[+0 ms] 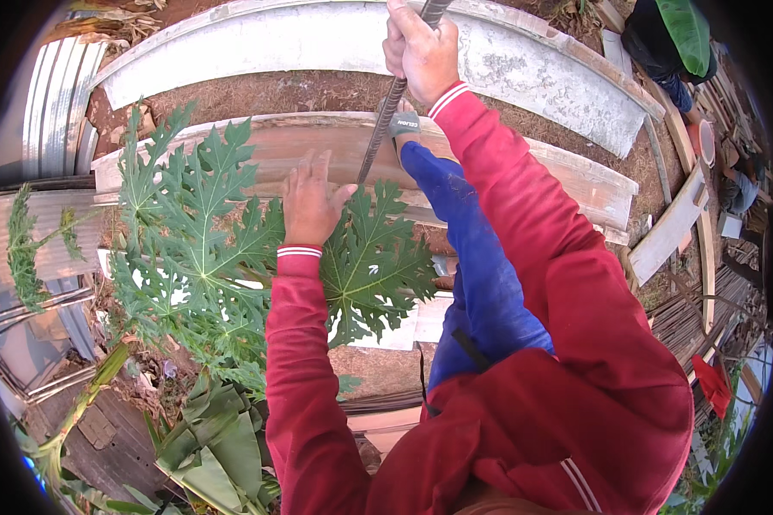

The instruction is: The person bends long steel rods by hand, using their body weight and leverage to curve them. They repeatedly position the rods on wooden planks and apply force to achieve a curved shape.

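My right hand (419, 51) is closed around a ribbed steel reinforcing bar (386, 119), which slants down toward the left. The bar's lower end is near the thumb of my left hand (314, 199), at the edge of a papaya leaf (373, 264). Nothing is held in the left hand; its fingers are spread over a long wooden board (283, 151). I cannot tell whether it touches the board or the leaves. My sandalled foot (404, 123) is at the board, just right of the bar.
A long whitish panel (251, 45) lies beyond the board. Corrugated metal sheets (61, 106) stand at left, above broad banana leaves (216, 444). At upper right are a person in dark clothes (660, 45), a wooden beam (705, 257) and a tilted pale plank (667, 225).
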Available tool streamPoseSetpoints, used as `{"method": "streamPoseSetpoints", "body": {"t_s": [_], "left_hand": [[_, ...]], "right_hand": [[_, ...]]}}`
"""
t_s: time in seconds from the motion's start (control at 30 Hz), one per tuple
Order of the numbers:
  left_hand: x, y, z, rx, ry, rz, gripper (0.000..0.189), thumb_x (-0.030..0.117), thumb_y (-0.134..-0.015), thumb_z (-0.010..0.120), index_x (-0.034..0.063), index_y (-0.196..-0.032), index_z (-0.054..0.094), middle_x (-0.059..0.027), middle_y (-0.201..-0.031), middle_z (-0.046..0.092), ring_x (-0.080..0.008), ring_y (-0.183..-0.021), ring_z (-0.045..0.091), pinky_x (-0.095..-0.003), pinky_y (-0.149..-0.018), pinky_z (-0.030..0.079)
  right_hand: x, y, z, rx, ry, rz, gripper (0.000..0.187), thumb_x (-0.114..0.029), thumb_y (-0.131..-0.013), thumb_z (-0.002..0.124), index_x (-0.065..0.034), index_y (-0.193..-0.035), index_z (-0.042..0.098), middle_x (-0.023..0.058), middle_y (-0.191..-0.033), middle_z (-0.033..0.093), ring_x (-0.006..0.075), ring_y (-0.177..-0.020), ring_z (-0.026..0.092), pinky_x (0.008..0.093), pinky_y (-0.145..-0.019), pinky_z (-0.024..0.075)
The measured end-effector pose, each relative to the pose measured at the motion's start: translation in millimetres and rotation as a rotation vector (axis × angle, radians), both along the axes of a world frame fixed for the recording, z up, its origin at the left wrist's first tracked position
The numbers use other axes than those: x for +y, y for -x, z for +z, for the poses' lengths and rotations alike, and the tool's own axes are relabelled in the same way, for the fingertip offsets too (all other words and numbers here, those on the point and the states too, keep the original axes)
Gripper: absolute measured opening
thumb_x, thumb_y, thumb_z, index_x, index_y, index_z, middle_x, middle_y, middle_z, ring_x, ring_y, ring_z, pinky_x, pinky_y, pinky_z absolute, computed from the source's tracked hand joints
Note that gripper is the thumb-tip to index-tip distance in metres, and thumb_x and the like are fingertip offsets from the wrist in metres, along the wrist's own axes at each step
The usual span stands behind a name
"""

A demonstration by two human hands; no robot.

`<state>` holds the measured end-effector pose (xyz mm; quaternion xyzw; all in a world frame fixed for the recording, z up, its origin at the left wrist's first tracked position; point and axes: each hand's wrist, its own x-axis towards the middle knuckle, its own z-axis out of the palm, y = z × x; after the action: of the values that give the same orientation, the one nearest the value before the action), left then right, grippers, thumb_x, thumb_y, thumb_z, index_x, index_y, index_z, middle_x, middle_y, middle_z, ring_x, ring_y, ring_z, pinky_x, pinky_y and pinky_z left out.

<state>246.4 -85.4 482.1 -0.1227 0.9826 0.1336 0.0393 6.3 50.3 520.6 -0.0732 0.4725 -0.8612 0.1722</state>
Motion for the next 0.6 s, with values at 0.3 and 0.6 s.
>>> {"method": "streamPoseSetpoints", "body": {"t_s": [0.3,0.6], "left_hand": [[-126.1,-179.3,-73.4,-0.783,-0.32,0.329,0.07,0.03,-0.084,0.078,0.0098,-0.145,0.05,-0.0177,-0.144,0.052,-0.0371,-0.129,0.051,-0.0499,-0.104,0.043],[5.4,-217.9,-82.7,-0.623,-0.893,0.183,0.063,0.022,-0.08,0.081,0.0057,-0.136,0.056,-0.0183,-0.126,0.065,-0.0358,-0.113,0.063,-0.0437,-0.095,0.051]], "right_hand": [[6.4,157.8,-95.5,-0.132,-0.066,-0.169,0.038,-0.034,-0.102,0.055,-0.0167,-0.069,0.044,-0.0051,-0.05,0.032,0.0112,-0.037,0.031,0.0293,-0.035,0.0225],[64.8,38.9,-30.7,-0.005,0.068,-0.07,0.042,-0.031,-0.106,0.052,-0.0106,-0.071,0.041,-0.0049,-0.055,0.029,0.0081,-0.044,0.025,0.0288,-0.042,0.0246]]}}
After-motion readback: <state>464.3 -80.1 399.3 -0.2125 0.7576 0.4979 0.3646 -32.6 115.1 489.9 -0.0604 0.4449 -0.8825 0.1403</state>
